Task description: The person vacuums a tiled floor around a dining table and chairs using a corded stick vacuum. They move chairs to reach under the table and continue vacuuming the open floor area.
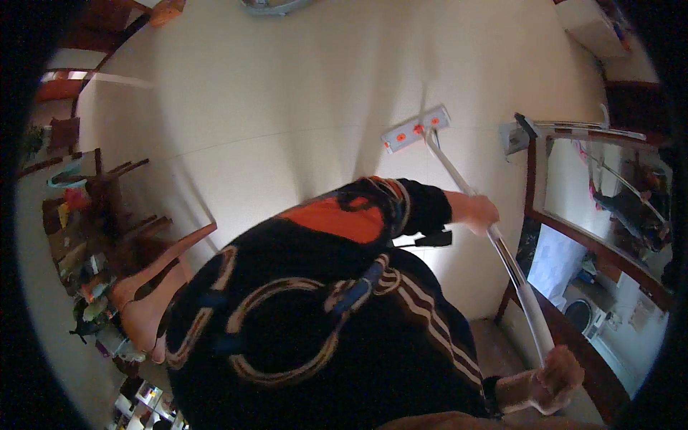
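Observation:
A flat mop with a grey rectangular head (401, 137) and orange details rests on the pale floor, ahead and right of my body. Its light pole (510, 261) slants back toward me along my right side. My left hand (476, 213) reaches across from a black and orange sleeve and is closed round the middle of the pole. Lower in the picture, my right hand (559, 380) is wrapped round the pole's upper end. A dark jacket with light striped patterns fills much of the lower middle.
A brown wooden chair (154, 287) stands close at left, beside a cluttered heap of items (89, 287). At right are a dark wood frame with a reflecting pane (609, 201), a small grey object (513, 138) and a doorway showing a round-doored machine (582, 315). A rounded grey thing (276, 7) lies far ahead.

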`<move>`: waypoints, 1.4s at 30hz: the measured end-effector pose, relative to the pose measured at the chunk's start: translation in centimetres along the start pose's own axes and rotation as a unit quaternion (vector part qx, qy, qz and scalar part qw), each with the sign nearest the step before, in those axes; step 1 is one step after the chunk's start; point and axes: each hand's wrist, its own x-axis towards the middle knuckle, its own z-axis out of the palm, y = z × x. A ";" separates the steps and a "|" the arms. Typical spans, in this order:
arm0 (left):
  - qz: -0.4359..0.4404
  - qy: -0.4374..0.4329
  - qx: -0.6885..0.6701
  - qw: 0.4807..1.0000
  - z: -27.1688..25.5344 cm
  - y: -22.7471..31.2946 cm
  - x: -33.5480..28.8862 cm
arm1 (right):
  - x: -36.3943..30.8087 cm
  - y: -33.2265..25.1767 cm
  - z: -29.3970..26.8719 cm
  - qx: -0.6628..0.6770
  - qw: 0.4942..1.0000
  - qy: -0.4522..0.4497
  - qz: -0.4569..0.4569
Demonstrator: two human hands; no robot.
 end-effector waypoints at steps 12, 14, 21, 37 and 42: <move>-0.150 0.030 -0.004 0.988 -6.4 9.8 -16.2 | 3.8 -2.7 -2.6 0.009 0.991 0.129 0.019; -0.226 0.077 0.004 0.971 -8.1 8.5 -19.1 | 6.7 -1.8 0.4 0.027 0.998 0.063 -0.001; -0.389 0.346 0.153 0.840 -6.7 1.2 -35.2 | 13.7 1.1 13.8 0.229 0.925 -0.304 0.003; -0.527 0.215 0.217 0.793 9.4 4.9 2.7 | 15.0 31.0 -15.2 0.474 0.726 -0.461 0.188; -0.367 0.197 0.197 0.888 16.0 9.2 39.6 | 19.1 48.2 -46.6 0.398 0.812 -0.404 0.140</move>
